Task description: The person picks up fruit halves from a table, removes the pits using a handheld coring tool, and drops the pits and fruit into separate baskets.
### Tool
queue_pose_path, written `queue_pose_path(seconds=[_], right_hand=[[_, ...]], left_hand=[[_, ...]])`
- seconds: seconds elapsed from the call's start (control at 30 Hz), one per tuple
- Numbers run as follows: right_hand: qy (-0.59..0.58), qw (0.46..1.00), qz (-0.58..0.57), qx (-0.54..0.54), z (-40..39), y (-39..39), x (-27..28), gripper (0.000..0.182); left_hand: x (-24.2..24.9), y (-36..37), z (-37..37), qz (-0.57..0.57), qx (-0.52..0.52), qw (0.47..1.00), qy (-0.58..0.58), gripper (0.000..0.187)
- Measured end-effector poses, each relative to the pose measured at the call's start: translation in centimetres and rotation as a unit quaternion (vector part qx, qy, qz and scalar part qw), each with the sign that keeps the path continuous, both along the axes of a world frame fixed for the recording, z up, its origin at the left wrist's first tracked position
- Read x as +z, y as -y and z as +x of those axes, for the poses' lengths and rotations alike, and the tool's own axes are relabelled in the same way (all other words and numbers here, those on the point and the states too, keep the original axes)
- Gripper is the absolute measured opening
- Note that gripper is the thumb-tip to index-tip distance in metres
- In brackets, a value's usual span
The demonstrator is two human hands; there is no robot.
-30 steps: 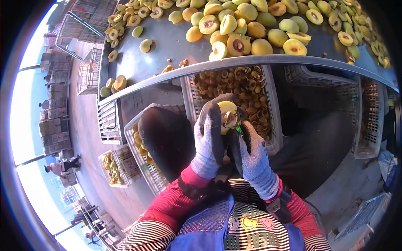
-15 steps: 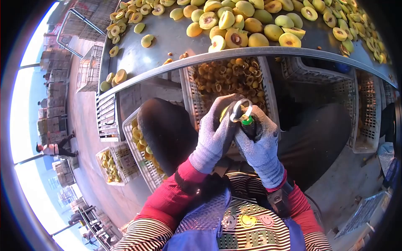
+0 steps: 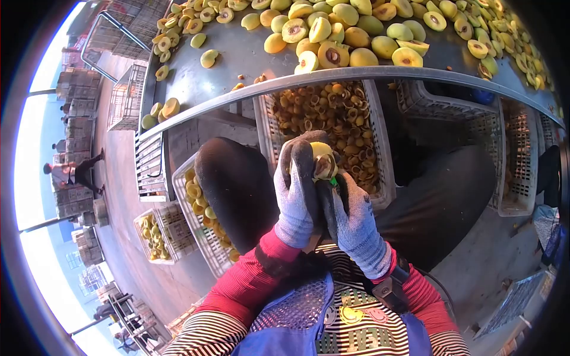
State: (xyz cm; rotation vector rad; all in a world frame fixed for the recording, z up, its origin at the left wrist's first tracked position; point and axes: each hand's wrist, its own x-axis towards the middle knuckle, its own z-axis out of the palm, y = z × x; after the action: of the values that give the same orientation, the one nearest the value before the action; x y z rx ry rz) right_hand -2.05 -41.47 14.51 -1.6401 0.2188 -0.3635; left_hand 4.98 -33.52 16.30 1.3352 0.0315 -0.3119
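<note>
At left, far off, a walking person [image 3: 62, 173] has advanced since half a second ago. Rightward, the near edge of the grey metal table [image 3: 231, 53] stands apart from the hands, with room between. In the middle, the grey-and-black gloved left hand [image 3: 295, 190] curls its fingers around a halved yellow fruit [image 3: 322, 155], whose cut face has come into view. The similarly gloved right hand [image 3: 356, 225] keeps its fingers closed around a tool with green collar [image 3: 334, 181]. Near, the striped shirt [image 3: 356, 329] bears lettering, which I cannot surely read.

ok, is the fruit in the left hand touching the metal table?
No, the left hand holds the fruit apart from the metal table, short of its near edge.
</note>
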Motion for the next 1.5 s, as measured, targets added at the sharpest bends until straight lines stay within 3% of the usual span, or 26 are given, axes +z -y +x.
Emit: queue_pose_path(seconds=[0.13,0.23,0.3,0.33,0.4,0.43,0.53,0.57,0.6,0.67,0.7,0.73,0.77,0.8,0.87,0.9,0.93,0.97,1.0,1.07,1.1,1.13,1.2,1.33,1.43,1.5], right_hand=[[0.02,0.999,0.038,0.009,-0.6,-0.2,-0.3,0.034],[0.05,0.984,-0.165,0.041,-1.8,0.3,-1.5,0.036],[-0.035,0.971,0.205,0.116,-2.3,0.7,-1.3,0.034],[-0.076,0.909,0.382,0.148,-2.4,0.9,-1.1,0.033],[-0.15,0.686,0.685,0.195,-2.6,1.2,-0.8,0.031],[-0.151,0.685,0.685,0.197,-2.5,1.1,-0.6,0.031],[-0.043,0.27,0.9,0.339,-1.5,0.5,0.1,0.04],[-0.042,0.259,0.905,0.335,-1.5,0.3,-0.2,0.047],[-0.044,0.258,0.904,0.339,-1.4,0.1,-0.4,0.047],[-0.016,0.325,0.877,0.354,-1.4,-0.1,-0.8,0.046],[0.002,0.363,0.86,0.358,-0.9,0.4,-0.3,0.046],[0.005,0.376,0.855,0.357,-0.4,0.9,-0.3,0.045],[-0.025,0.376,0.866,0.328,-0.7,1.2,-0.7,0.045],[-0.052,0.377,0.875,0.298,-0.9,1.4,-1.3,0.045],[-0.082,0.407,0.862,0.292,-1.6,1.0,-2.6,0.045],[-0.109,0.438,0.844,0.29,-1.5,1.1,-2.7,0.045],[-0.1,0.444,0.839,0.298,-1.3,1.5,-2.5,0.045],[-0.13,0.471,0.822,0.294,-1.1,1.8,-2.3,0.045],[-0.16,0.494,0.805,0.285,-0.9,1.9,-2.2,0.045],[-0.163,0.472,0.821,0.278,-0.2,1.8,-2.3,0.046],[-0.174,0.491,0.812,0.264,0.2,1.6,-2.6,0.046],[-0.185,0.51,0.802,0.25,0.5,1.5,-2.8,0.047],[-0.191,0.528,0.79,0.246,0.8,1.3,-3.1,0.048],[-0.243,0.61,0.725,0.21,1.6,2.3,-2.6,0.052],[-0.254,0.645,0.709,0.134,1.8,2.5,-3.3,0.052],[-0.274,0.666,0.687,0.097,2.4,3.1,-2.9,0.052]], left_hand=[[-0.3,-0.3,0.0,0.023,-0.031,0.999,0.037,0.033],[0.5,-0.4,0.2,0.045,-0.087,0.994,0.055,0.03],[0.7,-0.3,0.5,0.065,-0.128,0.986,0.086,0.031],[0.9,-0.3,0.8,0.081,-0.153,0.979,0.105,0.031],[1.8,-1.0,1.8,0.093,-0.214,0.97,0.062,0.032],[2.0,-1.1,2.1,0.104,-0.273,0.956,0.018,0.033],[0.9,-0.9,3.3,0.102,-0.335,0.936,0.029,0.037],[1.0,-0.9,2.9,0.105,-0.325,0.94,0.002,0.041],[-1.1,-1.0,2.6,0.087,-0.297,0.928,0.209,0.045],[-0.4,-0.5,0.6,-0.069,-0.11,0.973,-0.193,0.043],[-1.7,-0.6,0.1,-0.143,-0.033,0.962,-0.229,0.044],[-2.5,0.1,-0.7,0.102,0.026,0.989,0.108,0.045],[-2.1,-2.6,0.1,-0.146,0.051,0.952,-0.265,0.044],[-0.5,-4.3,0.6,-0.092,0.038,0.98,-0.17,0.044],[-1.9,-12.2,3.9,-0.139,0.267,0.952,-0.056,0.048],[-0.2,-14.6,5.1,0.08,0.226,0.965,0.106,0.047],[0.9,-18.4,6.7,0.352,0.201,0.881,0.245,0.047],[0.9,-22.3,8.4,0.247,0.186,0.938,0.155,0.041],[1.7,-25.0,9.6,0.566,0.096,0.808,0.131,0.035],[2.9,-24.5,11.0,0.802,-0.025,0.582,0.13,0.028],[4.1,-20.1,11.5,0.621,0.047,0.762,0.174,0.026],[4.4,-17.1,12.5,0.53,0.046,0.814,0.234,0.023],[4.7,-9.5,14.4,0.481,-0.006,0.841,0.248,0.022],[0.0,1.3,21.0,0.64,-0.205,0.693,0.262,0.055],[-4.9,4.0,25.4,0.56,-0.292,0.722,0.283,0.082],[-5.6,3.5,25.7,0.455,-0.297,0.81,0.22,0.064]])
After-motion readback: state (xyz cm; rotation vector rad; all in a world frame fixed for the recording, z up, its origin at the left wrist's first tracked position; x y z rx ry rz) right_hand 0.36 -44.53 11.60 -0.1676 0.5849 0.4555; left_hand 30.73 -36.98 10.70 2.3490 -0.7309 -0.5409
